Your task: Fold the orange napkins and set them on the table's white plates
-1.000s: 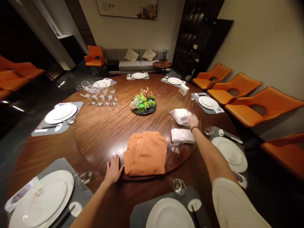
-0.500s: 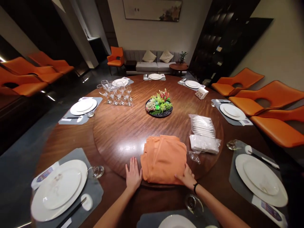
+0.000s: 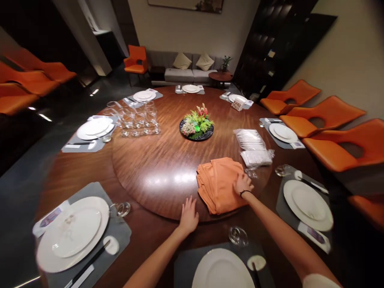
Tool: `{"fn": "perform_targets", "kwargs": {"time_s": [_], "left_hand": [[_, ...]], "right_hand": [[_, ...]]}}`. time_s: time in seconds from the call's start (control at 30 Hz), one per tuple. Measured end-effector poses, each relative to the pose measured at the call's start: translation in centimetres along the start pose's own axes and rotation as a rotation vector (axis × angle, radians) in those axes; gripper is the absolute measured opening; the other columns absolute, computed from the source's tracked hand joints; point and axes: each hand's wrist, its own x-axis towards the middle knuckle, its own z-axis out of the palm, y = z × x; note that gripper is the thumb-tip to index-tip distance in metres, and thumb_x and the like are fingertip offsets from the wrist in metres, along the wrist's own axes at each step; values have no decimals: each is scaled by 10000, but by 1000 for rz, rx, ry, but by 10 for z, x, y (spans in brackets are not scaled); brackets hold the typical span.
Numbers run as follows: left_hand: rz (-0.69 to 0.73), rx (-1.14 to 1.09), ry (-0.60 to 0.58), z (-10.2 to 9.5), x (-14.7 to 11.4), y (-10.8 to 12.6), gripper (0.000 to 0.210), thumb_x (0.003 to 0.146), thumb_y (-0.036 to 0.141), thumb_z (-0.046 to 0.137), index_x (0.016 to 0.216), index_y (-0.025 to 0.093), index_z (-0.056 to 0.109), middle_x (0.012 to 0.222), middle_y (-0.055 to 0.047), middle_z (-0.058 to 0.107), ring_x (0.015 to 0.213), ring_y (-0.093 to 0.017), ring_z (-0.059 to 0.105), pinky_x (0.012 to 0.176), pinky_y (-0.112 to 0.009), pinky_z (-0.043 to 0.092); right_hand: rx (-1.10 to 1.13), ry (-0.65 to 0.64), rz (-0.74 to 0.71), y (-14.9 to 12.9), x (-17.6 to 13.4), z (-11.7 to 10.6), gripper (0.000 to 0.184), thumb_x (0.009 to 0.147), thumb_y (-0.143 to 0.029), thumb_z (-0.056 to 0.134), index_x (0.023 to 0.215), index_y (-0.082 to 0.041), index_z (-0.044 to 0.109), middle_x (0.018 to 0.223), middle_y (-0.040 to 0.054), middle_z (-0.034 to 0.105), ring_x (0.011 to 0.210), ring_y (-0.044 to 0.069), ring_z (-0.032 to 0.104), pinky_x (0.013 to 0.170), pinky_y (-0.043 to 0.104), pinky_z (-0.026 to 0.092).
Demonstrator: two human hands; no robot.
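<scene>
A stack of folded orange cloth napkins (image 3: 220,182) lies on the raised round turntable (image 3: 150,164) of a large wooden dining table. My right hand (image 3: 243,185) rests flat on the stack's right side, a dark band on its wrist. My left hand (image 3: 189,214) lies flat, fingers apart, on the turntable's near edge, just left of the stack. Beyond the napkins lie two clear packets of white items (image 3: 253,147). A flower centrepiece (image 3: 197,125) stands in the turntable's middle.
Place settings with white plates on grey mats ring the table: near left (image 3: 72,234), in front of me (image 3: 222,272), right (image 3: 307,204). A cluster of wine glasses (image 3: 136,118) stands far left on the turntable. Orange chairs (image 3: 330,116) line the right wall.
The turntable has turned, carrying napkins and packets to the right. My right hand came back from the far packets onto the napkin stack. My left hand stays on the turntable's edge.
</scene>
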Motion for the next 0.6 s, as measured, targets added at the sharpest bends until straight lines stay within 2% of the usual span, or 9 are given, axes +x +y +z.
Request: {"fn": "perform_targets", "kwargs": {"time_s": [0.07,0.17,0.2,0.27,0.33,0.43,0.53,0.6], "left_hand": [[16,-49,-17,-20,-1,-11,606,831,182,435,1431,102,411,1566,-137,299,1464,-313,191,1191,-496,188],[4,21,65,-46,3,-42,532,863,211,421,1375,74,461,1518,-160,380,1462,-329,186,1171,-527,227],[-7,64,92,-53,5,-53,522,872,229,421,1368,71,464,1514,-165,384,1459,-343,187,1155,-548,250],[-21,179,178,-62,6,-75,505,905,275,390,1359,72,472,1514,-171,381,1452,-369,190,1118,-592,282],[53,326,278,-70,6,-95,513,940,311,327,1380,83,459,1533,-160,354,1462,-360,162,1125,-619,234],[235,501,362,-79,5,-121,538,961,318,257,1434,110,409,1560,-124,314,1482,-300,111,1163,-612,106],[291,571,382,-86,7,-140,560,964,334,230,1451,105,386,1566,-111,304,1489,-280,81,1166,-613,72],[295,586,374,-88,11,-149,570,964,349,219,1450,105,388,1563,-109,310,1490,-280,71,1160,-622,75]], "right_hand": [[-37,-95,-118,-10,-22,-2,780,854,-544,504,1491,-177,245,1516,235,217,1377,373,263,1023,592,287],[-12,-326,-154,-23,-51,9,1128,712,-769,528,1543,-177,46,1574,243,47,1428,434,111,1043,651,211],[-18,-374,-148,-25,-58,14,1237,650,-788,578,1544,-185,-29,1584,235,-33,1436,458,44,1049,666,179],[-55,-392,-144,-25,-64,24,1356,582,-718,693,1529,-203,-130,1578,212,-168,1433,483,-65,1064,680,107],[-91,-334,-156,-18,-62,30,1349,593,-577,756,1521,-224,-157,1571,189,-223,1431,479,-111,1077,672,60],[-70,-264,-178,1,-51,25,1177,697,-459,703,1537,-240,-91,1591,156,-181,1445,449,-94,1103,641,36],[-13,-274,-182,21,-35,3,1036,767,-458,642,1550,-225,5,1609,143,-101,1462,402,-49,1137,580,25],[32,-295,-183,32,-22,-17,1016,752,-496,666,1547,-211,102,1613,146,13,1466,372,29,1161,510,58]]}}
